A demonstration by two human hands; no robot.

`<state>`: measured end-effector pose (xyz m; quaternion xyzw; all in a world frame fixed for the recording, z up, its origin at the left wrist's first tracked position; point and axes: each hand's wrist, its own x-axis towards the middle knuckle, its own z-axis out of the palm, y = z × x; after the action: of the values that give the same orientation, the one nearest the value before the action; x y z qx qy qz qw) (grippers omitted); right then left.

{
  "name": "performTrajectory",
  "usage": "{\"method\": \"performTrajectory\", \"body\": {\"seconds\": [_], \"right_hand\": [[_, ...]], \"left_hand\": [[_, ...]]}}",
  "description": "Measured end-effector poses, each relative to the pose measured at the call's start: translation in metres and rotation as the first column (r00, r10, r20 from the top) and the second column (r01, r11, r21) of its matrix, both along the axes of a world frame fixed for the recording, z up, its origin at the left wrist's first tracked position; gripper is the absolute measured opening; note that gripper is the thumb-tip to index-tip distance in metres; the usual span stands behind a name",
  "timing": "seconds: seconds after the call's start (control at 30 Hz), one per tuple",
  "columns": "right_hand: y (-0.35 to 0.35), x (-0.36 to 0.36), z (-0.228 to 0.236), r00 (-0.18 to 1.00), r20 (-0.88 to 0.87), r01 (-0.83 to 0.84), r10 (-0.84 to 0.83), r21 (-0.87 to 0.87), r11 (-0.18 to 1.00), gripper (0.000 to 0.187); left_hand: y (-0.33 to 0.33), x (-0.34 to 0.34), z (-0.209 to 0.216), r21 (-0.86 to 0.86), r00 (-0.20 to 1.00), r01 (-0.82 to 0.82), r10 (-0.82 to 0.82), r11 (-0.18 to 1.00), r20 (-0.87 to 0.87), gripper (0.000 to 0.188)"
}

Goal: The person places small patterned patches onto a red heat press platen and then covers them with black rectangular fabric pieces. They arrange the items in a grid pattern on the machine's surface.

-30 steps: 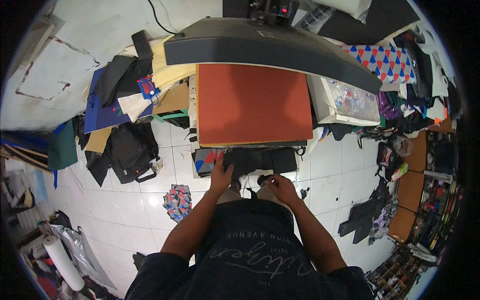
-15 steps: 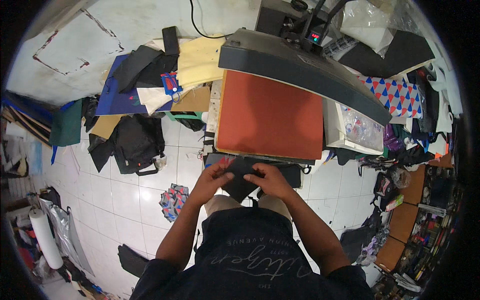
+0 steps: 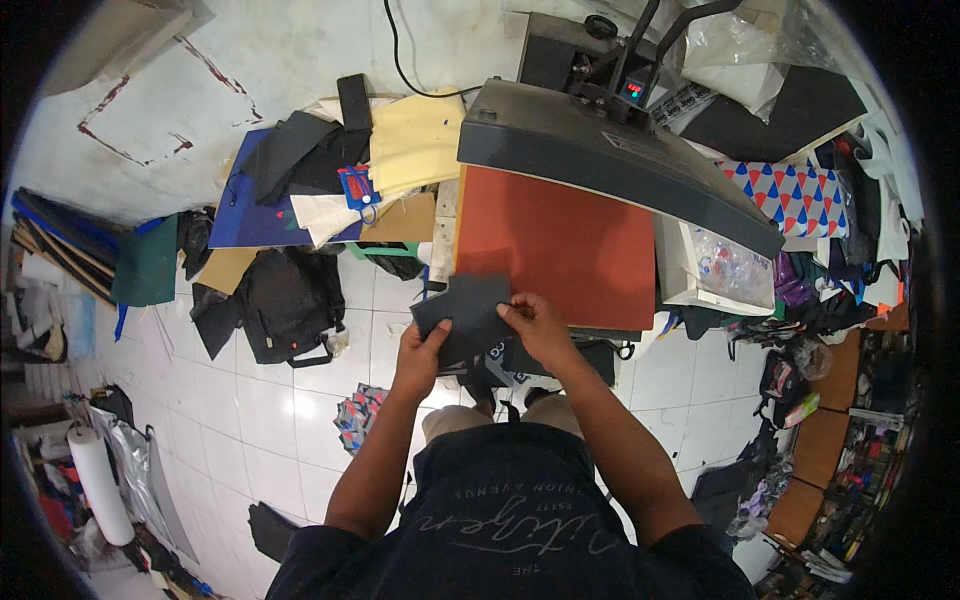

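Between my two hands is a flat black piece of fabric with stepped corners, spread out near the front left corner of a heat press's red-orange pad. My left hand pinches its lower left part, thumb on top. At its right edge my right hand grips it between thumb and fingers. The dark upper plate of the heat press stands raised and swung back over the pad's far side. Below the fabric, something dark with pale printing shows in part; I cannot tell what it is.
Left of the press lie a yellow cloth, blue scissors and black fabric pieces. A white box with plastic-wrapped things stands at the right. On the tiled floor are a black bag and a patterned bundle.
My hands have moved forward and farther apart. The black fabric has come up from near my lap and is now spread wider, overlapping the pad's near left corner. The whole view has shifted slightly.
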<state>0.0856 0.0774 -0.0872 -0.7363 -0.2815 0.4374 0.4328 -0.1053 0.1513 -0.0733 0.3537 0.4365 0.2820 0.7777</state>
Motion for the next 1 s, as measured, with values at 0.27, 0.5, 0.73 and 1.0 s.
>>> {"method": "performTrajectory", "body": {"seconds": [0.27,0.5,0.73,1.0], "right_hand": [[0.019,0.042,-0.036,0.963,0.262,0.094,-0.062,-0.113,0.989,0.044],[0.027,0.047,-0.037,0.936,0.350,0.034,0.032,-0.181,0.983,0.044],[0.033,0.041,-0.017,0.893,0.437,-0.008,0.106,-0.219,0.976,0.040],[0.031,0.035,-0.022,0.826,0.559,0.012,0.067,-0.137,0.991,0.037]], "left_hand": [[0.016,-0.036,-0.031,0.002,0.970,-0.244,0.244,0.970,-0.007,0.024],[0.004,-0.071,-0.052,0.047,0.948,-0.268,0.272,0.962,-0.165,0.024],[-0.005,-0.089,-0.065,0.018,0.928,-0.318,0.315,0.948,-0.200,0.022],[-0.002,-0.091,-0.059,0.072,0.935,-0.291,0.299,0.954,-0.189,0.025]]}}
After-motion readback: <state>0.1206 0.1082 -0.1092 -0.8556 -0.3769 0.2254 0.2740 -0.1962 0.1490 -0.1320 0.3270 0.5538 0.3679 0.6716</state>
